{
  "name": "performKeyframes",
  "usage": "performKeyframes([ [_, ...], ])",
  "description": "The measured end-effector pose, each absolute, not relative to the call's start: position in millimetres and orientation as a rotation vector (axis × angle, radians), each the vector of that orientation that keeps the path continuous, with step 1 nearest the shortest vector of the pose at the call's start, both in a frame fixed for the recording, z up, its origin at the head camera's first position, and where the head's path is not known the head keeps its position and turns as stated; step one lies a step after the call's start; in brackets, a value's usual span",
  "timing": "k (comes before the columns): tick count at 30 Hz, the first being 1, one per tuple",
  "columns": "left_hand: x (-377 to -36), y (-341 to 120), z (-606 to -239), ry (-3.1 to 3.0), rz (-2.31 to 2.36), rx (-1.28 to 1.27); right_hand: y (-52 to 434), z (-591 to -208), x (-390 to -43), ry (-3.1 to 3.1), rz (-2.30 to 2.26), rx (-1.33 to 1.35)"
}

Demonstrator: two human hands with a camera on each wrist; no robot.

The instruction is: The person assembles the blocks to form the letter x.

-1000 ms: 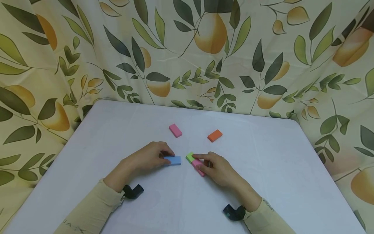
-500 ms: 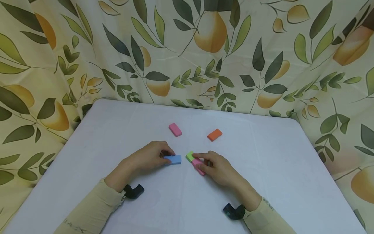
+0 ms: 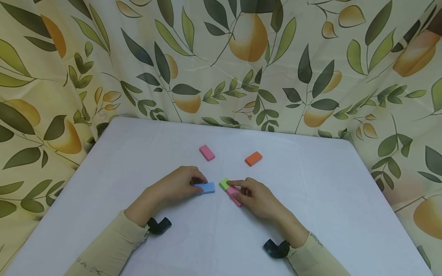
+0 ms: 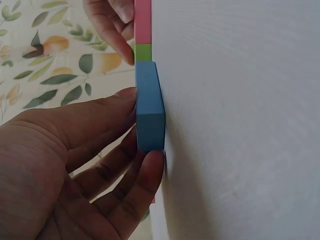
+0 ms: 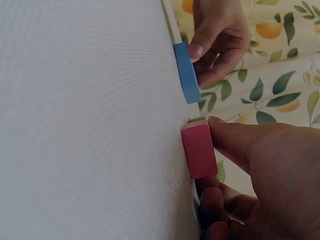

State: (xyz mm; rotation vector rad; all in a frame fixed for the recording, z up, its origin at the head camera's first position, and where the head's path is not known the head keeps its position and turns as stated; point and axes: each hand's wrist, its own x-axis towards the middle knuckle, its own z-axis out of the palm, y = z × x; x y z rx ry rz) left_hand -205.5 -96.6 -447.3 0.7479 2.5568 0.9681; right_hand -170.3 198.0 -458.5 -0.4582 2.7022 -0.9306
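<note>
Flat on white table (image 3: 310, 184), left hand (image 3: 174, 186) pinching flat blue rectangular block (image 3: 206, 188) by its near end, probably to slide it; right hand (image 3: 257, 197) clamped on pink rectangular block (image 3: 234, 194), butted against small green block (image 3: 225, 184), seemingly lining up.

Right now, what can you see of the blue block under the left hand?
The blue block is a small flat rectangular slab, matte and uniformly light blue, with squared edges. It lies flat on the white table. The left hand pinches its near end between thumb and fingers. Its far end points toward the green block, with a small gap between them.
</note>
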Motion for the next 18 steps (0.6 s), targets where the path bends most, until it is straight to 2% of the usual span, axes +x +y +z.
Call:
performKeyframes([
  [18, -205.1, -93.5, -446.2, 2.561, 0.962, 0.723, 198.6, -457.5, -169.3, 2.693, -0.948, -0.448],
])
